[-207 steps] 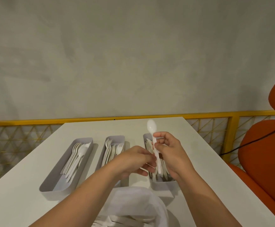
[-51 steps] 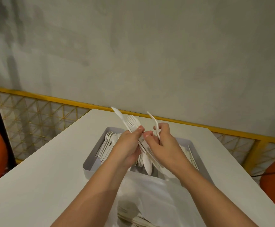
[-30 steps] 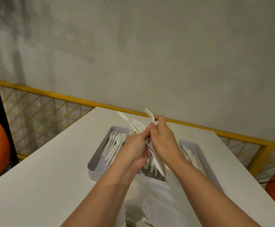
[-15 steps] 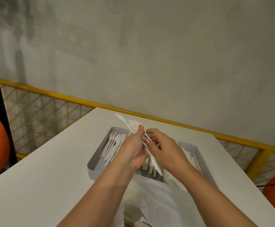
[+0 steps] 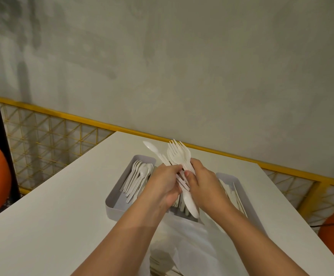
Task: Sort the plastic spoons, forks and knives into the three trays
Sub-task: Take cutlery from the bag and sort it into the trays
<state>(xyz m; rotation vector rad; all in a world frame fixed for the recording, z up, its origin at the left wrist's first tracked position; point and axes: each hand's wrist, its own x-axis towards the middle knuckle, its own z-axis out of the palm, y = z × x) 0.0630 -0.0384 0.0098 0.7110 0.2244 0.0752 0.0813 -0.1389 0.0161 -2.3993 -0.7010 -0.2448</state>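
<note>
Since half a second ago the right hand (image 5: 204, 184) has slid up beside the left hand (image 5: 164, 182). Both grip one bundle above the middle of three trays (image 5: 112, 209): perhaps three forks (image 5: 179, 153), one knife (image 5: 152, 149), one spoon (image 5: 191, 204).

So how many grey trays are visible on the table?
3: left tray, holding spoons; middle tray, mostly hidden behind the left hand and right hand; right tray, partly visible.
</note>
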